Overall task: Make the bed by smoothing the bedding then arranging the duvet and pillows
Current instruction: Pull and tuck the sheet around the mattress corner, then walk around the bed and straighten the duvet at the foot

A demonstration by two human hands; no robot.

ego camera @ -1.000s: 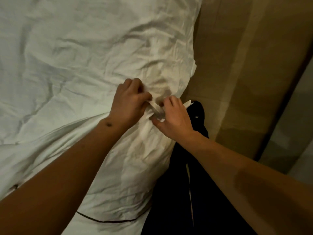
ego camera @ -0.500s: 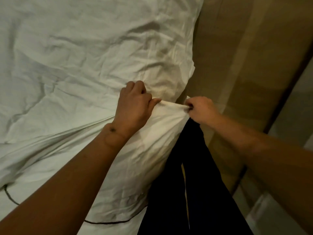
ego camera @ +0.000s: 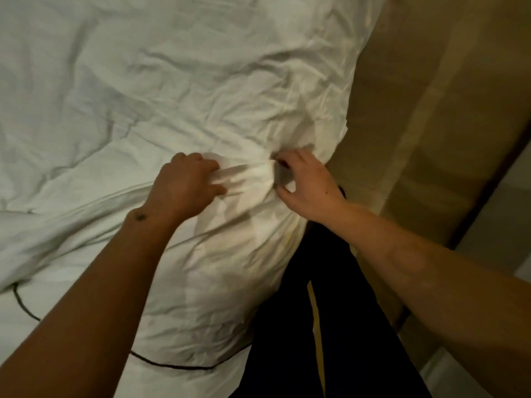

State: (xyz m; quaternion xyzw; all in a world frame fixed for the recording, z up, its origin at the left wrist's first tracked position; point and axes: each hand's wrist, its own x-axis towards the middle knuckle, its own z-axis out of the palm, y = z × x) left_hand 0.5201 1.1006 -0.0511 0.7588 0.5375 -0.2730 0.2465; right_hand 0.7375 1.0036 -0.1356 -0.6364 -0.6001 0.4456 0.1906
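Both hands pinch a bunched fold of the white duvet [ego camera: 172,90] near the bed's right edge, the left hand [ego camera: 184,186] gripping one side and the right hand [ego camera: 309,183] the other, close together but not touching, above the person's dark trousers [ego camera: 330,326] and the tan floor [ego camera: 431,110].

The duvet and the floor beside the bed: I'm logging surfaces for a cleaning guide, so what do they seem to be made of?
Duvet: white woven fabric, probably cotton or a blend, matte; it creases sharply and bunches between the left hand and right hand. A thin dark piped line runs near its edge.
Floor: tan, smooth, slightly glossy, with straight seams; possibly laminate or wood planks, but the dim light leaves it open.
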